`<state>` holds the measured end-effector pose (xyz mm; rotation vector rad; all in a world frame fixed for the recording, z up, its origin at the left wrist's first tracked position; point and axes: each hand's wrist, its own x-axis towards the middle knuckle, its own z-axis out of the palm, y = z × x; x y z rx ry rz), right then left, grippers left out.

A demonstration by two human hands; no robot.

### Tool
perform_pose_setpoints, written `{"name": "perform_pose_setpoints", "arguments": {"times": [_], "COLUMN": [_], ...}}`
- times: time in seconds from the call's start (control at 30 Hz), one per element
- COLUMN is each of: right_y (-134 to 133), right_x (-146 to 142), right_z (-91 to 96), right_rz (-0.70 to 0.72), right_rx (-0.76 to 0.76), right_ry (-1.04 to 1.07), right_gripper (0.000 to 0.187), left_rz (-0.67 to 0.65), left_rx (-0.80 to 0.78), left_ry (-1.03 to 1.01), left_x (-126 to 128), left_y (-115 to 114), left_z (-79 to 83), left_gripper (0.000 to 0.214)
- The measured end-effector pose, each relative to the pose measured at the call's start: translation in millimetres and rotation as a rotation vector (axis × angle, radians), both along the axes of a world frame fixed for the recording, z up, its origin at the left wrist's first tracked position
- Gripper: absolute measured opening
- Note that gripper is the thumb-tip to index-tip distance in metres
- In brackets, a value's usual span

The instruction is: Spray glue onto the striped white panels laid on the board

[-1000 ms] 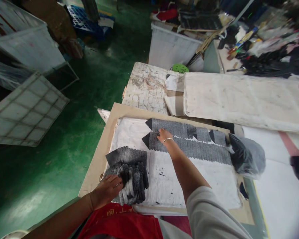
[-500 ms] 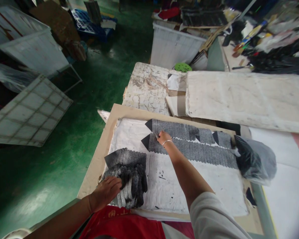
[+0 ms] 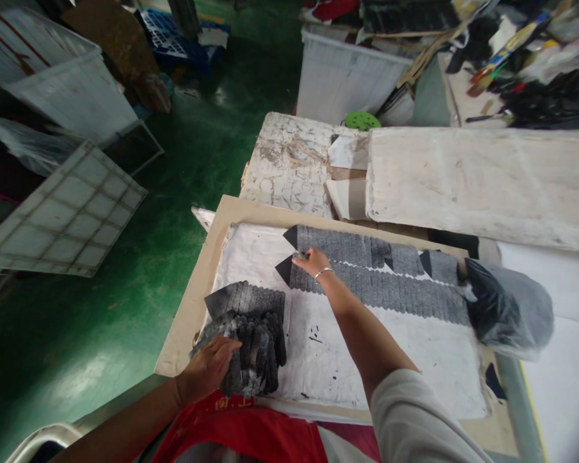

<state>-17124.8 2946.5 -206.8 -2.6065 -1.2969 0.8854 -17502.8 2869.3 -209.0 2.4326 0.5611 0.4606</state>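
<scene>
My left hand (image 3: 211, 365) lies against the left side of a heap of dark grey, fuzzy-looking strips (image 3: 258, 350), its fingers stretched out over them and its thumb hidden. My right hand (image 3: 315, 263) is closed in a pinch at the left end of two long rows, with a small grey piece just showing at its fingertips. The upper row (image 3: 338, 244) and the lower row (image 3: 376, 292) are made of overlapping grey pieces with scalloped edges. Black pointed tips stick out at their left ends. Both rows lie on a white cloth-covered pad (image 3: 332, 360).
Under the pad is a tan board (image 3: 188, 308). A dark bundle in clear plastic (image 3: 511, 308) sits at the rows' right end. Beyond stand a stained board (image 3: 289, 154), a long pale padded board (image 3: 482, 180) and a white bin (image 3: 342, 74). Green floor (image 3: 188, 154) shows left.
My right hand has shifted slightly left, to the tips of the rows. Strips in the heap beside my left hand lie differently and look darker. The camera view has moved slightly.
</scene>
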Motion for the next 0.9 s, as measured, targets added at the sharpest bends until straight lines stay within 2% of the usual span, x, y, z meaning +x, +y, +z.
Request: {"name": "perform_pose_setpoints", "arguments": {"times": [0.13,0.27,0.37,0.47,0.53,0.63,0.73,0.8,0.83,0.9], "right_y": [4,-9,-27,-51,-69,-95,-110,-115,-116,-118], "right_x": [-21,-39,-50,-72,-97,-146,-186,-200,-204,-207], "right_z": [15.7,48.5,73.7,92.9,98.3,90.5,69.0,54.3,48.2,40.1], "right_rz": [0.046,0.174,0.240,0.280,0.295,0.322,0.374,0.384,0.387,0.405], "right_rx": [0.054,0.134,0.165,0.168,0.158,0.118,0.034,-0.023,-0.051,-0.107], "right_ry": [0.065,0.298,0.504,0.685,0.752,0.732,0.590,0.446,0.380,0.287], "right_gripper": [0.020,0.022,0.031,0.040,0.041,0.033,0.026,0.027,0.028,0.032], "left_rz": [-0.048,-0.002,0.073,0.299,0.452,0.594,0.748,0.831,0.826,0.679], "left_rx": [0.084,0.076,-0.061,-0.317,-0.492,-0.661,-0.704,-0.599,-0.507,-0.286], "left_ry": [0.037,0.064,0.019,-0.053,-0.119,-0.213,-0.260,-0.253,-0.234,-0.168], "left_x": [-5,-8,-7,-4,-2,0,-3,-9,-14,-22], "left_y": [-2,-6,-7,-8,-7,-2,4,5,4,-2], "left_z": [-6.6,-7.9,-9.0,-8.5,-6.8,-4.9,-3.6,-0.4,2.3,9.1], "left_gripper": [0.046,0.046,0.040,0.035,0.033,0.031,0.029,0.027,0.025,0.023]}}
